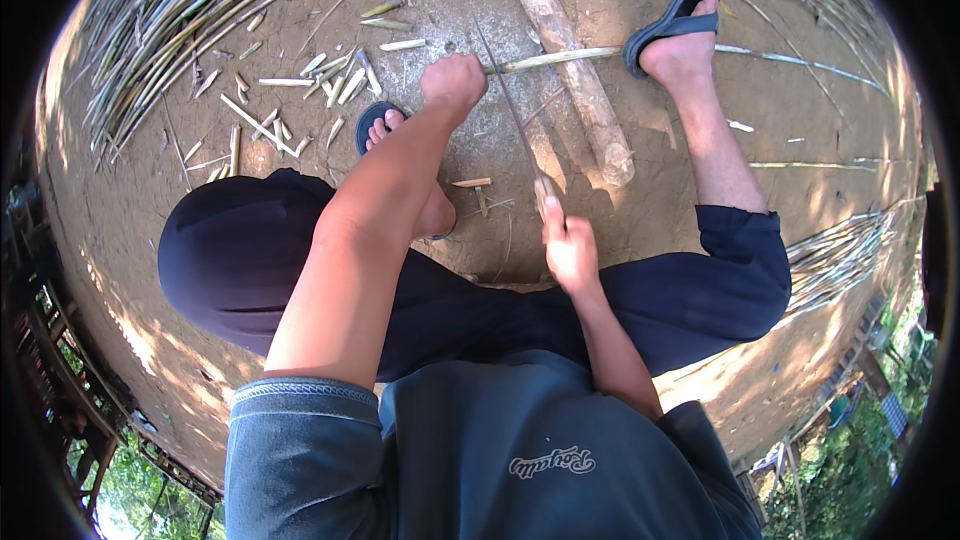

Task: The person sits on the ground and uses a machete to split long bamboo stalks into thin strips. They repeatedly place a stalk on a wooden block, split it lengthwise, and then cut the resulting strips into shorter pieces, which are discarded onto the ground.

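My left hand (455, 81) is closed around the near end of a long pale cane stalk (560, 57), which lies across a debarked log (585, 105). The stalk passes under or against my right sandal (672, 28) and runs on to the right. In my right hand (571, 248) is the wooden handle of a hand saw (515, 105), fingers wrapped round it. Its long, thin dark blade is seen nearly edge-on and crosses the stalk just right of my left fist. Whether the teeth touch the stalk is hard to see.
Several short cut cane pieces (345, 80) lie scattered at the left, by my left sandal (378, 123). Pale dust covers the soil around the blade. A big bundle of long canes (140, 50) curves along the far left; another cane bundle (840, 255) lies at the right.
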Motion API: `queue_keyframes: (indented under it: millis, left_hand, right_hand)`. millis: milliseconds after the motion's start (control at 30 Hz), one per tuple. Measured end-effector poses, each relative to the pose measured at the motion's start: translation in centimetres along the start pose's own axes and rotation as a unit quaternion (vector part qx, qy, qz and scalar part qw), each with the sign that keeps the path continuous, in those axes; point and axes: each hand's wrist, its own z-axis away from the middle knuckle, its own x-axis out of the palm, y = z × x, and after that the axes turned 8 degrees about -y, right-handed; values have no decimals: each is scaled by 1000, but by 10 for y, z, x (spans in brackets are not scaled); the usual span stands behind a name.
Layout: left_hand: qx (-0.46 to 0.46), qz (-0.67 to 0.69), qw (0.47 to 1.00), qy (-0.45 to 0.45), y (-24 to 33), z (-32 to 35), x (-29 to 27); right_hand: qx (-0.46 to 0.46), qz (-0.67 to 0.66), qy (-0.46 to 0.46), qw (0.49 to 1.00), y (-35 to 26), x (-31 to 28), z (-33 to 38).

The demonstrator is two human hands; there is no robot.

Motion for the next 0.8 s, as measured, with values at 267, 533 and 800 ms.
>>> queue_keyframes:
  millis: [267, 533, 800]
  left_hand:
    - [-13, 9, 1000, -21, 26, -16, 5]
    - [-75, 21, 993, -90, -8, -3, -14]
    - [-3, -6, 995, -97, 19, -18, -16]
  right_hand:
    - [47, -21, 9, 999, -11, 0, -32]
    - [0, -25, -62, 998, -10, 6, -23]
    - [13, -66, -16, 998, -24, 1, -48]
